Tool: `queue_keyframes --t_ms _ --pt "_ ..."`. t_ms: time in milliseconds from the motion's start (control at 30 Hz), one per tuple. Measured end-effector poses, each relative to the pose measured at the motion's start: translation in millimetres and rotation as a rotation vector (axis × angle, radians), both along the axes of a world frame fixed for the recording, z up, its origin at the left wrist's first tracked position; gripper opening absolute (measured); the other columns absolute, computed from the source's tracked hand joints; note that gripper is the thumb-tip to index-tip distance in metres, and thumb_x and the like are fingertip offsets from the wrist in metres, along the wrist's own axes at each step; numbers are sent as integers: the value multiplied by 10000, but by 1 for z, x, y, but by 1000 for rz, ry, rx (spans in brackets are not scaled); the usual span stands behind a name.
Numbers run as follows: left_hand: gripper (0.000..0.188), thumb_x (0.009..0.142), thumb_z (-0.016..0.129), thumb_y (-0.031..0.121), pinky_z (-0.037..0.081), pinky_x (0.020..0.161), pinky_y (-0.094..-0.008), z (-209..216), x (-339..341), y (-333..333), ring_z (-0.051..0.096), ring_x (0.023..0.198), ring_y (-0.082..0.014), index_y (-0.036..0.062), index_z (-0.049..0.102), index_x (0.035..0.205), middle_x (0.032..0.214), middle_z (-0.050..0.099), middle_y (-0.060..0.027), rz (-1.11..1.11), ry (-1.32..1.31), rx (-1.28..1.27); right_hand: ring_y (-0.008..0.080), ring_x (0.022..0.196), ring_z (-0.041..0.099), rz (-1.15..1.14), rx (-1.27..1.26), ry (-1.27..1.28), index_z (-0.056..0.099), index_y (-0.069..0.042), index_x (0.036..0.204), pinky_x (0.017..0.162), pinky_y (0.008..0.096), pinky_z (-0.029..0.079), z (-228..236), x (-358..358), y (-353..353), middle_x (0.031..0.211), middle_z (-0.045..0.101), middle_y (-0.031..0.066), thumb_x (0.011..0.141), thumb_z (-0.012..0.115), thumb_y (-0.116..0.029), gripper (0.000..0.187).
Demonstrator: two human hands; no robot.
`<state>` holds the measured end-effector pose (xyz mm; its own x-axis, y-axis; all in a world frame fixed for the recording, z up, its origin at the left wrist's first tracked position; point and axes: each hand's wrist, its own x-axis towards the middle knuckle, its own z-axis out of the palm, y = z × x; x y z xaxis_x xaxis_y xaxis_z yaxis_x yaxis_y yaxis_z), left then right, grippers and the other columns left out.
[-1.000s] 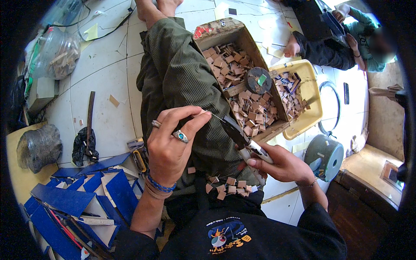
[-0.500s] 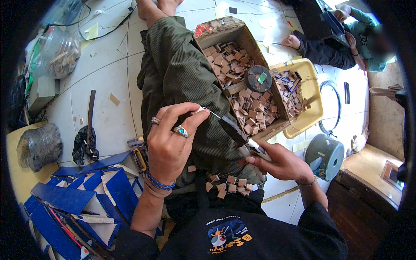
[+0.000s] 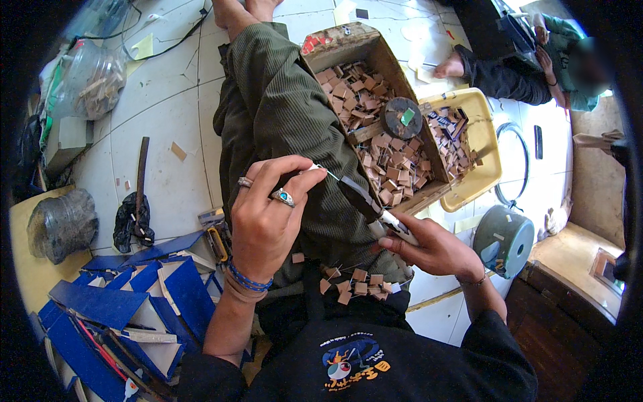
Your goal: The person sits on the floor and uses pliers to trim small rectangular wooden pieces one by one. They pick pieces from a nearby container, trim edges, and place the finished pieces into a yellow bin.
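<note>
My left hand (image 3: 271, 201), wearing rings and blue bracelets, pinches a small white piece (image 3: 316, 166) with a thin metal pin sticking out to the right. In my right hand (image 3: 439, 248) is a knife-like tool (image 3: 358, 195) with a dark flat blade and a white handle; its exact kind is unclear. The blade's tip lies close to the pin's end; whether they touch I cannot tell. Below, on my lap, lie several small brown square pieces (image 3: 360, 276), some with thin metal pins. A wooden box (image 3: 435, 182) beyond my right hand holds many similar brown squares (image 3: 398, 161).
A dark round disc (image 3: 402, 118) rests on the box's divider. Beside it is a yellow tray (image 3: 485, 144) with more squares. A grey-green spool (image 3: 504, 241) stands at right, blue box-like pieces (image 3: 100, 305) at lower left. Another person (image 3: 569, 60) sits at upper right.
Both hands keep their holds and nearly the same places. The view has shifted very slightly. The other person's foot and hands at upper right have moved a little.
</note>
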<state>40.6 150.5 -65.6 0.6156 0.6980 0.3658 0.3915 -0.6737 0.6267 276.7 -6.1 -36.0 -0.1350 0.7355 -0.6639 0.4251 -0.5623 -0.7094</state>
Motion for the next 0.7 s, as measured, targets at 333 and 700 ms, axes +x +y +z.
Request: queue_keyframes --t_ms 333,700 --pt "392 787 784 -28 561 882 -379 -6 1 2 645 1055 -256 94 758 1158 1163 651 -68 -91 60 33 351 782 715 -13 47 -31 577 -29 1374 690 439 514 2 -4 -3 862 709 212 1052 651 -328 446" --pt "330 838 753 35 568 885 -384 -14 3 8 694 1050 -252 117 740 1158 1152 710 -36 -133 19 129 288 781 706 -75 92 40 616 -41 1257 717 407 522 -2 -12 -6 882 744 117 1069 622 -276 301"
